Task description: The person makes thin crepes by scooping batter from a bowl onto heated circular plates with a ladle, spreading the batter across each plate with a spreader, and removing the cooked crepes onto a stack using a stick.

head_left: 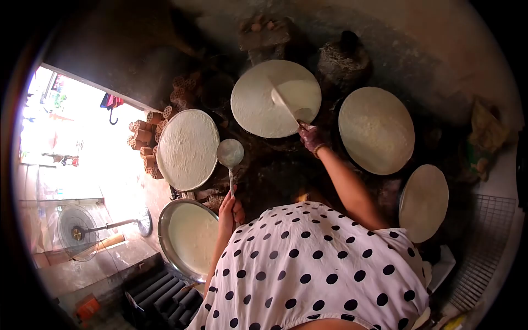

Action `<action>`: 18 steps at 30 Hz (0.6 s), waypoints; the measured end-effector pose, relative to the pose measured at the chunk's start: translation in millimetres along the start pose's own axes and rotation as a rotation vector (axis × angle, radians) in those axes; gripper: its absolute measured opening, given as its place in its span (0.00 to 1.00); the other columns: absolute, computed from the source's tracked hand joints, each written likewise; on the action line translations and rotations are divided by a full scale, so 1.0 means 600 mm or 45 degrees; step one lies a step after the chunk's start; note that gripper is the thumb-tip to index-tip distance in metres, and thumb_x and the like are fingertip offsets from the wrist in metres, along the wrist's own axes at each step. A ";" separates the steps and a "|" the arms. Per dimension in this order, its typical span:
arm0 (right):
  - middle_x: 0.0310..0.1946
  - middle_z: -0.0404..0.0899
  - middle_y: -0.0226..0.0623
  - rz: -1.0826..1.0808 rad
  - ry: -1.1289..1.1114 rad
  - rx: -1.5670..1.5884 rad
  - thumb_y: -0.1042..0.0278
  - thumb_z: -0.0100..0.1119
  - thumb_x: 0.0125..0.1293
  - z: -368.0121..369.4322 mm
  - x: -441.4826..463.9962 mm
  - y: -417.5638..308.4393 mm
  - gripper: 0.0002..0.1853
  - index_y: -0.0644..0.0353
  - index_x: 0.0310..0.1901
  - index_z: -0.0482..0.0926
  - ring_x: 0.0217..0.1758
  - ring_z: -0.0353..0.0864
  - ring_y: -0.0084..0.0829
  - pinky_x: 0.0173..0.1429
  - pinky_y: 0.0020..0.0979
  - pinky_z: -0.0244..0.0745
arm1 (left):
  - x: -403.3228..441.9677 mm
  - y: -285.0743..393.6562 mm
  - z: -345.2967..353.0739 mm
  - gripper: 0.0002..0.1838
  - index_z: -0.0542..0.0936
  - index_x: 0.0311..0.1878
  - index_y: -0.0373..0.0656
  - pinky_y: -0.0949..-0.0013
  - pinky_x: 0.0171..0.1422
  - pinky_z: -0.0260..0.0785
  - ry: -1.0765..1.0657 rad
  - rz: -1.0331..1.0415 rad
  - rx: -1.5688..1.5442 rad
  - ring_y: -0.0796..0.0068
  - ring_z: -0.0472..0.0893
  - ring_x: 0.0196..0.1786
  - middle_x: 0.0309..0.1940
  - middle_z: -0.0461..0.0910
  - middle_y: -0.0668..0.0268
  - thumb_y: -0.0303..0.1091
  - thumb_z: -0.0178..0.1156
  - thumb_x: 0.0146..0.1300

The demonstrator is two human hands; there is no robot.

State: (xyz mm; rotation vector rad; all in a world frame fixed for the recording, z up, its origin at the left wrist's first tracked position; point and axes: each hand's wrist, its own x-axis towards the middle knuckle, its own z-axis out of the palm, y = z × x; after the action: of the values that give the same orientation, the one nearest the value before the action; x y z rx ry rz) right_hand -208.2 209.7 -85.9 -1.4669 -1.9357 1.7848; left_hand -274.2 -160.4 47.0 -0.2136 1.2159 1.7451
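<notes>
My left hand [229,211] is closed around the handle of a ladle [230,153], whose round bowl points away from me. It is beside a wide metal basin [163,240] of pale creamy liquid [190,237]. My right hand [312,138], in a dark thin glove, grips a long flat spatula [284,104]. The spatula lies across the far round pan [253,107], whose surface is coated in white batter. A wetter, shinier patch of batter [302,93] shows on that pan's right side.
More white-coated round pans stand at left [188,149], right [377,130] and lower right [423,203]. Hollow clay-coloured cylinders [144,135] are stacked at left. Black cylinders [168,294] fill a crate at lower left. A fan [78,233] stands by the bright doorway; a wire rack [478,247] is at right.
</notes>
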 end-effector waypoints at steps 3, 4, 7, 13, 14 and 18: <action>0.34 0.82 0.40 -0.498 0.394 -0.109 0.54 0.54 0.66 -0.049 0.005 0.025 0.17 0.56 0.48 0.81 0.36 0.78 0.31 0.42 0.32 0.75 | 0.002 0.000 0.000 0.23 0.61 0.70 0.53 0.74 0.15 0.54 -0.029 -0.008 -0.029 0.81 0.57 0.12 0.16 0.56 0.74 0.34 0.42 0.73; 0.31 0.82 0.31 -0.399 0.585 -0.172 0.56 0.53 0.68 -0.045 0.046 0.078 0.20 0.57 0.55 0.77 0.33 0.77 0.35 0.42 0.34 0.72 | -0.003 0.004 0.011 0.23 0.61 0.70 0.54 0.75 0.15 0.54 0.001 -0.007 -0.020 0.81 0.56 0.12 0.16 0.56 0.74 0.35 0.42 0.73; 0.34 0.82 0.29 -0.025 0.221 0.455 0.59 0.52 0.68 0.004 0.060 0.094 0.18 0.57 0.56 0.77 0.35 0.77 0.31 0.43 0.30 0.72 | 0.005 -0.004 0.002 0.22 0.61 0.70 0.54 0.76 0.15 0.53 -0.015 -0.004 0.012 0.82 0.56 0.12 0.16 0.56 0.74 0.35 0.42 0.73; 0.43 0.82 0.40 -0.287 0.374 0.113 0.59 0.49 0.70 -0.051 0.029 0.029 0.20 0.61 0.57 0.75 0.41 0.79 0.31 0.50 0.32 0.73 | 0.014 -0.013 0.009 0.21 0.63 0.69 0.53 0.76 0.16 0.54 -0.007 -0.066 0.005 0.82 0.57 0.13 0.17 0.58 0.74 0.34 0.42 0.73; 0.43 0.82 0.40 -0.290 0.368 0.112 0.59 0.49 0.70 -0.050 0.029 0.041 0.20 0.61 0.57 0.75 0.41 0.79 0.31 0.50 0.32 0.73 | 0.018 -0.009 0.013 0.21 0.63 0.68 0.53 0.76 0.16 0.54 -0.004 -0.084 0.022 0.83 0.58 0.13 0.17 0.59 0.74 0.34 0.42 0.73; 0.40 0.82 0.38 -0.153 -0.106 0.118 0.58 0.50 0.69 -0.062 0.026 0.036 0.20 0.56 0.59 0.75 0.38 0.78 0.28 0.45 0.31 0.74 | 0.053 -0.005 0.022 0.21 0.64 0.67 0.51 0.76 0.16 0.56 -0.013 -0.092 0.025 0.82 0.60 0.13 0.17 0.59 0.74 0.34 0.43 0.73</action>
State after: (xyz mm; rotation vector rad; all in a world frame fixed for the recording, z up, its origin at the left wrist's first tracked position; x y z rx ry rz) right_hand -180.1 242.8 -100.5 -1.2393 -1.9061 1.8823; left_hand -283.9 -130.5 32.3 -0.2339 1.2029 1.6694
